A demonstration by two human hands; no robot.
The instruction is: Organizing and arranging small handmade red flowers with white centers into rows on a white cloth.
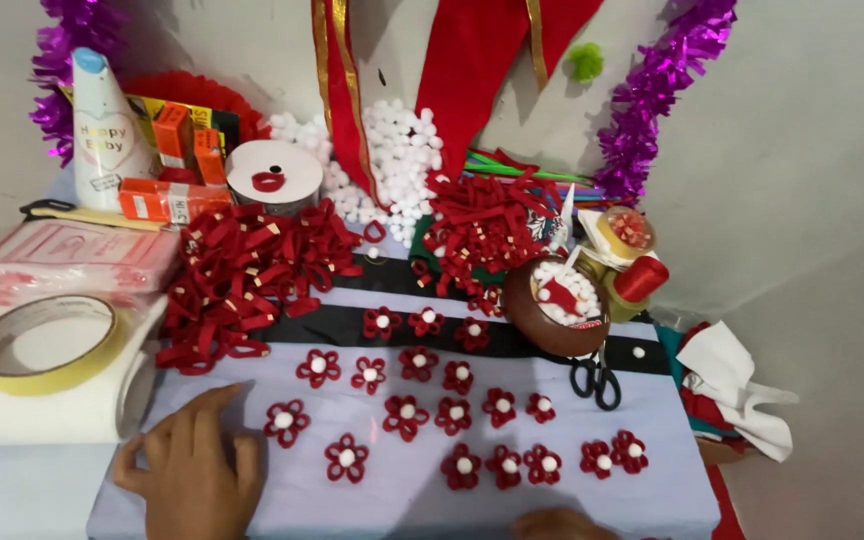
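Note:
My left hand (192, 470) lies flat, fingers spread, on the pale lavender cloth (652, 490) at the lower left, holding nothing. Just right of it sits a red ribbon flower with a white pompom centre (285, 421). Several more such red flowers (452, 415) lie in rows across the cloth. Only a sliver of my right hand (557, 524) shows at the bottom edge, so whether its fingers are closed is hidden. A heap of red ribbon loops (242, 275) lies behind my left hand.
A roll of yellow tape (44, 345) rests on a white block at left. A brown bowl of white pompoms (559, 300), black scissors (597, 380), a second ribbon heap (482, 225), loose white pompoms (392, 160), boxes, a cone and purple tinsel crowd the back.

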